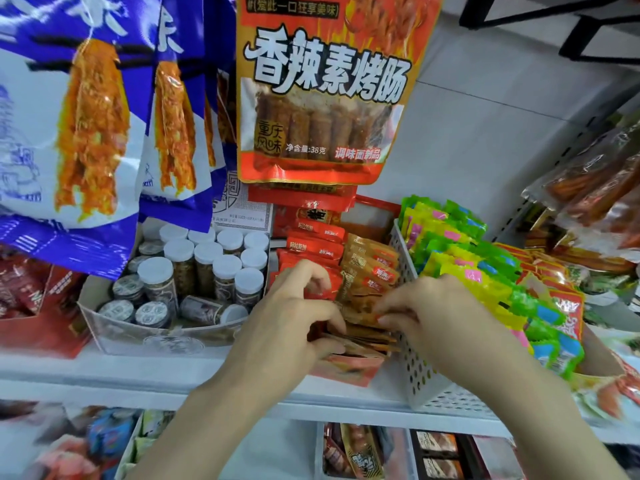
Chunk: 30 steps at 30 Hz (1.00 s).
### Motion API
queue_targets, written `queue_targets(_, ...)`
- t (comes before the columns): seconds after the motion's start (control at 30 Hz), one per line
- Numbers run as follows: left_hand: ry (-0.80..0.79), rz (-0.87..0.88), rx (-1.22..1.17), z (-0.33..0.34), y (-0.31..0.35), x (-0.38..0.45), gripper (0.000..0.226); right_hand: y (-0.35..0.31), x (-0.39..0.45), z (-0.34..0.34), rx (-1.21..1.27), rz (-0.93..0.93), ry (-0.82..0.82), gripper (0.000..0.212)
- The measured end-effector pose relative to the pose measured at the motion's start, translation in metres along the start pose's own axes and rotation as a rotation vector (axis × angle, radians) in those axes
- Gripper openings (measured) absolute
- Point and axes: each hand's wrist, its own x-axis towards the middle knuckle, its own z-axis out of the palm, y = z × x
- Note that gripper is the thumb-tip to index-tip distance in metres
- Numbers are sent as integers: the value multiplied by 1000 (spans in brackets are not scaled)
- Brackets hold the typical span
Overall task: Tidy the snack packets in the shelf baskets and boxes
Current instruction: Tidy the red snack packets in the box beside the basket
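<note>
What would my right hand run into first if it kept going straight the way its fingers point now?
The right hand points left, fingertips already at the brown snack packets in the red box. Going on, it would likely push into those, then meet the left hand close beyond. Depth between the two hands is unclear.

Both bare forearms reach up and forward from the bottom edge, converging toward each other. The left hand [294, 317] shows its back, fingers curled downward with the thumb tucked toward the right. The right hand [433, 313], just beside it, also shows its back, its fingers bent and pinched together, fingertips pointing left toward the left hand.
</note>
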Motion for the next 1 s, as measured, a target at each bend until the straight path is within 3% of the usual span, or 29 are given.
queue_targets(0.27, -22, 46, -45, 6, -1, 3, 44, -1, 7, 15, -26, -3, -176, 31)
queue_targets(0.4, -33, 15, -27, 8, -2, -1, 54, 3, 9, 9, 23, -16, -221, 19)
queue_targets(0.5, -95, 81, 99, 8, -6, -1, 49, 4, 8, 0, 114, 26, -284, 34)
queue_targets(0.57, -114, 152, 148, 8, -10, 2, 35, 6, 11, -1, 175, 98, -222, 36)
queue_targets(0.7, -155, 117, -7, 8, -21, 7, 23, 10, 24, 9, 75, 182, 6, 24)
queue_targets(0.83, -228, -5, -59, 8, -27, 8, 25, 12, 35, 19, 84, 234, 40, 30)
queue_targets(1.0, -264, -30, -103, 7, -29, 10, 25, 13, 47, 27, 105, 293, 62, 26)
